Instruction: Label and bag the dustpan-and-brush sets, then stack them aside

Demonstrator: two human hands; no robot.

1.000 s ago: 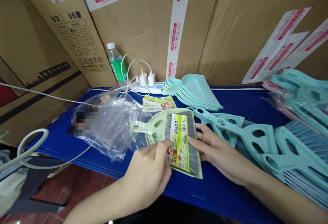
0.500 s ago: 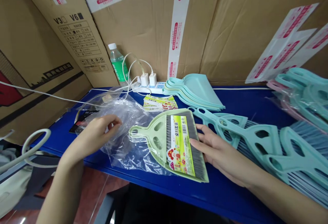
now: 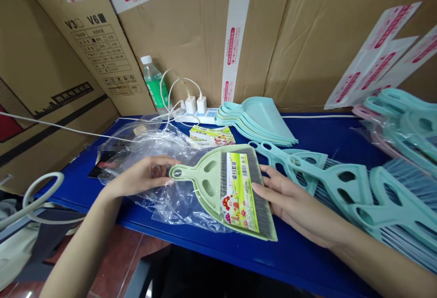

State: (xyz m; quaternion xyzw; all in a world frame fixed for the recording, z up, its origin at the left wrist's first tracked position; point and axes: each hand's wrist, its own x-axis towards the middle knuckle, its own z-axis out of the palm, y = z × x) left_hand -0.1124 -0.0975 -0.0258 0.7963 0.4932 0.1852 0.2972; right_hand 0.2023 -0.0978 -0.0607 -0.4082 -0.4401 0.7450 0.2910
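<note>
A light green dustpan (image 3: 212, 164) lies tilted in front of me, its handle to the left. Nested in it is a matching hand brush with dark grey bristles (image 3: 264, 198), and a yellow-green printed label card (image 3: 241, 189) lies across them. My right hand (image 3: 285, 198) grips the wide edge, thumb on top over the bristles and fingers partly hidden at the rim. My left hand (image 3: 145, 175) closes at the handle's end, thumb and fingers to either side of the loop. Beneath the dustpan and left hand spreads crumpled clear plastic bagging (image 3: 174, 209).
Several light blue hand brushes (image 3: 341, 179) lie to the right, with plastic-wrapped sets (image 3: 409, 116) behind. Stacked dustpans (image 3: 264, 118), label cards (image 3: 211, 135), a power strip (image 3: 206, 115) with chargers and a bottle (image 3: 155, 82) stand along the cardboard boxes (image 3: 191, 38). The blue table's (image 3: 211, 248) front edge is near me.
My left hand has moved right, from above the plastic bagging to the end of the dustpan's handle. The right hand keeps its hold, and the dustpan has hardly moved.
</note>
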